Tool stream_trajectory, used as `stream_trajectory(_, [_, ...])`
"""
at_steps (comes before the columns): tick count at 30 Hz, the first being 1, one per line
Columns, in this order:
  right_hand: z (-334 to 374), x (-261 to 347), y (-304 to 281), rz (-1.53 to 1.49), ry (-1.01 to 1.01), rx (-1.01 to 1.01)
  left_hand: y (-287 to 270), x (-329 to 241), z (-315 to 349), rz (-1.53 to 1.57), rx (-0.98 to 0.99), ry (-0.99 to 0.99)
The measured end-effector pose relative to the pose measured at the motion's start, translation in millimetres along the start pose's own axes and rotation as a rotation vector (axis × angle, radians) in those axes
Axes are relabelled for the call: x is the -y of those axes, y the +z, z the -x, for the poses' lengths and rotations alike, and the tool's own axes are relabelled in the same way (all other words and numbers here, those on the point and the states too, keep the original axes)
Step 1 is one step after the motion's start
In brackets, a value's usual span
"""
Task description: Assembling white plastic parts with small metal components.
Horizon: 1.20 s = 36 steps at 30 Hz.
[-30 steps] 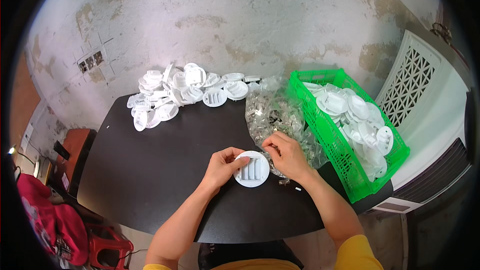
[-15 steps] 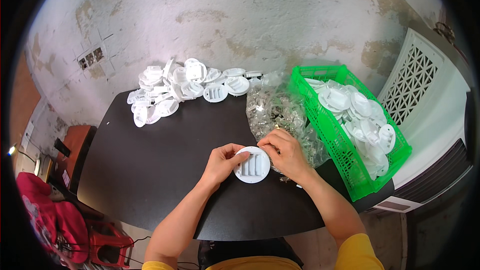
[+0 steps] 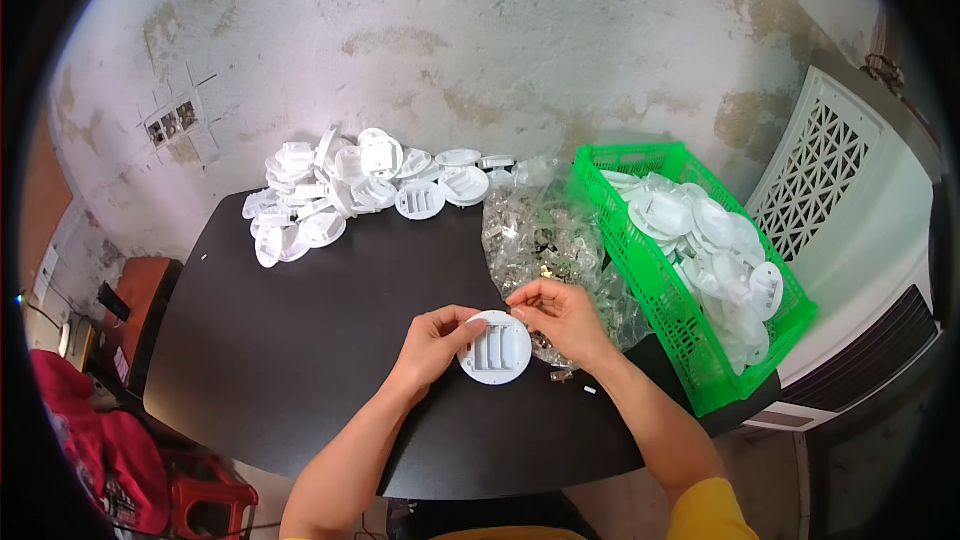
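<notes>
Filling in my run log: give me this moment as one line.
left hand: holds round white vent cover | right hand: fingertips at cover's top edge | clear bag of small parts behind | green crate right

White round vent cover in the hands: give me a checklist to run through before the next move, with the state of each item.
1. Left hand holds the vent cover by its left edge: ok.
2. Right hand is at the cover's upper right edge, fingertips pinched: ok.
3. A small part sits in that pinch: cannot tell, too small.
4. Cover lies slats up over the black table: ok.
5. Clear bag of small metal parts lies open to the right hand, just behind it: ok.
6. Green crate has room for more covers: ok, not heaped above its rim.
</notes>
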State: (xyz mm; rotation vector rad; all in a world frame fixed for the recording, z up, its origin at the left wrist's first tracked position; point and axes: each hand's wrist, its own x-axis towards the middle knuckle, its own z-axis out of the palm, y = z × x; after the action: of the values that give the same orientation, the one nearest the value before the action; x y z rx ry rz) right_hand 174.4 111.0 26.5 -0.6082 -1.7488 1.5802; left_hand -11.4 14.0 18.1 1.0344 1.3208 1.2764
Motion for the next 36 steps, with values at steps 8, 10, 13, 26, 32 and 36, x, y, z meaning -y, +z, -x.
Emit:
stream_trajectory(8, [1,5,-4,0.075,-0.018,0.026,1,-5,1,0.015,-0.002,-0.011])
stream_trajectory(10, [0,4,-3,0.095,-0.051,0.047,0,-2,0,0.019,-0.003,-0.001])
stream_trajectory(13, [2,3,-6,0.107,-0.061,0.023,1,-3,-2,0.006,0.008,-0.003])
stream_trajectory(26, [3,17,-5,0.377,-0.19,0.059,0,-2,0,-0.002,-0.015,0.016])
stream_trajectory(32, [7,12,3,0.327,-0.104,-0.009,1,0,-3,0.028,-0.007,-0.001])
stream_trajectory(36, [7,16,5,0.555,-0.268,0.016,-1,1,-4,0.045,-0.003,0.005])
